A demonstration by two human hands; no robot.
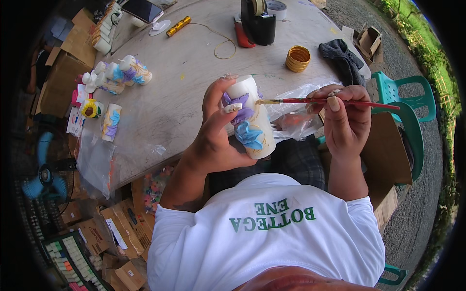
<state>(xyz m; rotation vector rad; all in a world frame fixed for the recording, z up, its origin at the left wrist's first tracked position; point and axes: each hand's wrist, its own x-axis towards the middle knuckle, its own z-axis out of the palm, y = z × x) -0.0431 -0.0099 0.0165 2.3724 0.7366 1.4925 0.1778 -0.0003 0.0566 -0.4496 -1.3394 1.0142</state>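
My left hand is wrapped round a white pillar candle with raised purple and blue flowers and thin gold lines on its side. The candle is tilted above the table's near edge. Between the thumb and fingers of my right hand is a thin red paintbrush, held level. Its pale bristle tip touches, or nearly touches, the candle's side beside the purple flower. A small gold ribbed cup stands on the table beyond my right hand; its contents are hidden.
Decorated candles stand at the table's left, near a sunflower ornament. A black tape dispenser, a phone and a dark cloth lie farther back. Clear plastic is behind the brush. Green chairs, a blue fan and cardboard boxes surround me.
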